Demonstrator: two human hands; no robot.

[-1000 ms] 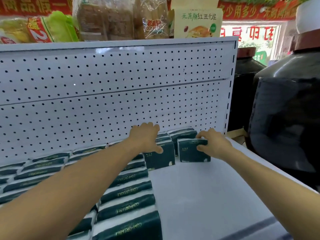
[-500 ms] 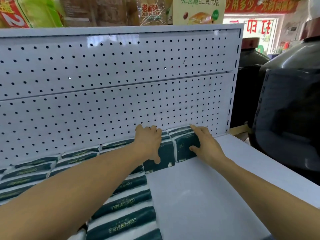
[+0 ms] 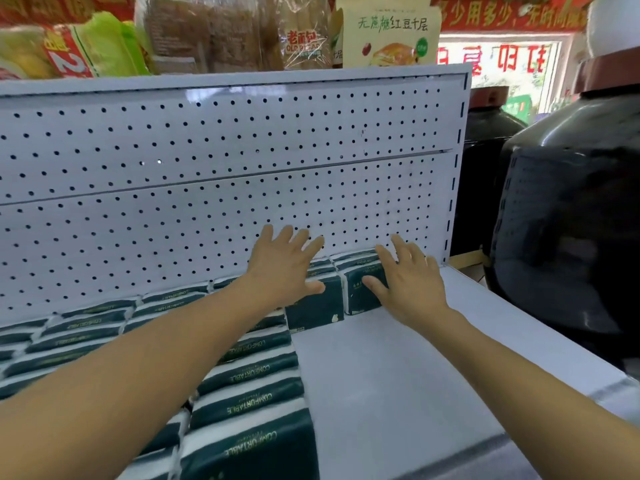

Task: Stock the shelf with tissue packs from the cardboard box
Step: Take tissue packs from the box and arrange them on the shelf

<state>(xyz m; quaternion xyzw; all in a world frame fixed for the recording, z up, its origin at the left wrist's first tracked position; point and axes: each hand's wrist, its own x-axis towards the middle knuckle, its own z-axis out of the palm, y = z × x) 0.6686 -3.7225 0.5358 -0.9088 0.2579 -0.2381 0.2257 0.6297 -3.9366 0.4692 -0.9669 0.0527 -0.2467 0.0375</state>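
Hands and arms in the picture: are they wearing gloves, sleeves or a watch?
No. The left hand and right hand are bare, with no gloves on the fingers. Both forearms are bare as far as the picture shows, with no sleeves, watch or bracelet. I cannot tell about rings.

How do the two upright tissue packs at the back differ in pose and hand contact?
The left upright pack stands nearer the camera with its face mostly clear; the right upright pack sits further back. The left hand spreads above the left pack; the right hand lies against the right pack. Both packs are dark green.
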